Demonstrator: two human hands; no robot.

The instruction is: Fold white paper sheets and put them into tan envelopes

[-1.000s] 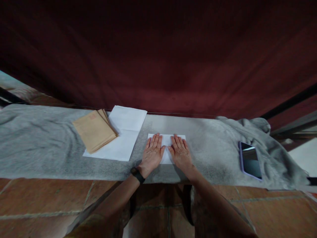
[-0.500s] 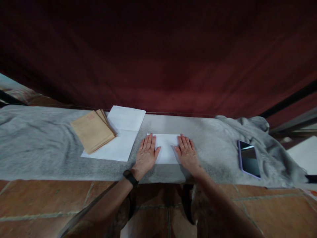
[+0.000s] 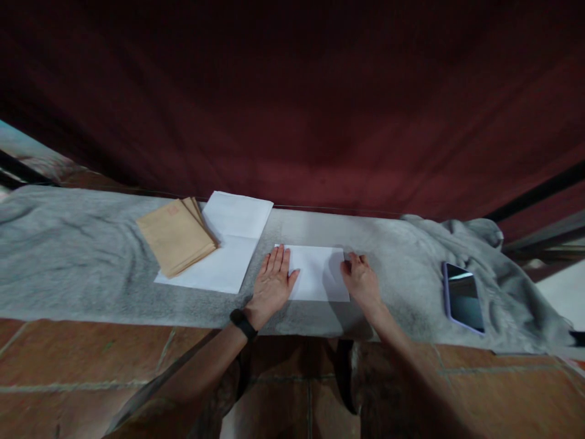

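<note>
A folded white sheet of paper (image 3: 317, 274) lies flat in front of me on the grey cloth. My left hand (image 3: 273, 277) rests palm down over its left end, fingers stretched out, with a dark band on the wrist. At the sheet's right edge is my right hand (image 3: 361, 280). Its fingers are loosely bent, with a gap between thumb and forefinger and nothing visible in it. Whether the thumb touches the edge I cannot tell.
To the left, a stack of brown envelopes (image 3: 176, 238) lies partly on larger white sheets (image 3: 237, 244). A phone in a purple case (image 3: 464, 299) lies at the right on the grey cloth (image 3: 402, 262). A dark red curtain (image 3: 315, 122) hangs behind; tiles (image 3: 91, 360) cover the floor.
My right hand has come off the top of the sheet and shifted right to its edge, its fingers bending. My left hand stays flat on the paper.
</note>
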